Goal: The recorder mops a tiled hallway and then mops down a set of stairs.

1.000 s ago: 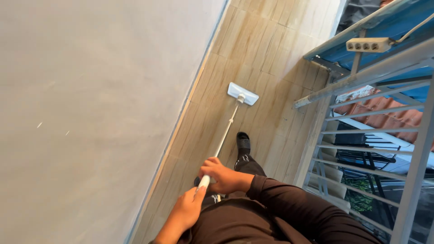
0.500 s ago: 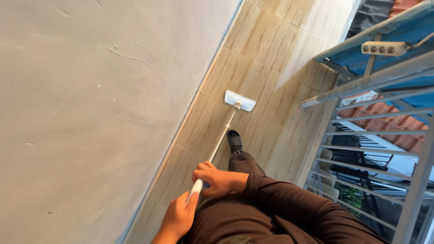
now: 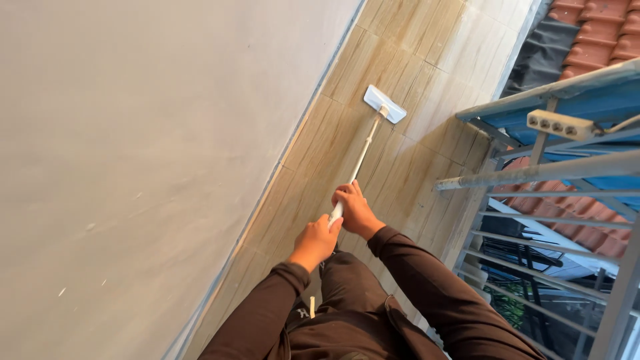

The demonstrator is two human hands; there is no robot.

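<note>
Far left: plain grey wall [image 3: 133, 147], filling most of the view, a few small pale flecks low down; its foot meets the floor along a thin bluish line running diagonally. Next over: wood-look tile floor [image 3: 320, 160], beige with brown streaks, a narrow strip between wall and railing. Left hand [image 3: 315, 241] closed around the near end of the mop handle [image 3: 360, 160], knuckles up, dark brown sleeve to the wrist. Right hand [image 3: 355, 210] just ahead of it on the same white handle, fingers wrapped round, the two hands nearly touching. Handle runs away from the person, tilted up and to the right in the view, to the flat white mop head [image 3: 385, 104], which lies on the tiles near the middle of the strip, apart from the wall. Below the hands: dark trousers. Right side: grey metal railing [image 3: 533, 175] with horizontal bars, a white multi-socket power strip [image 3: 561, 125] resting on top by a blue surface. Beyond the railing, terracotta roof tiles [image 3: 603, 30], top right and again through the bars
</note>
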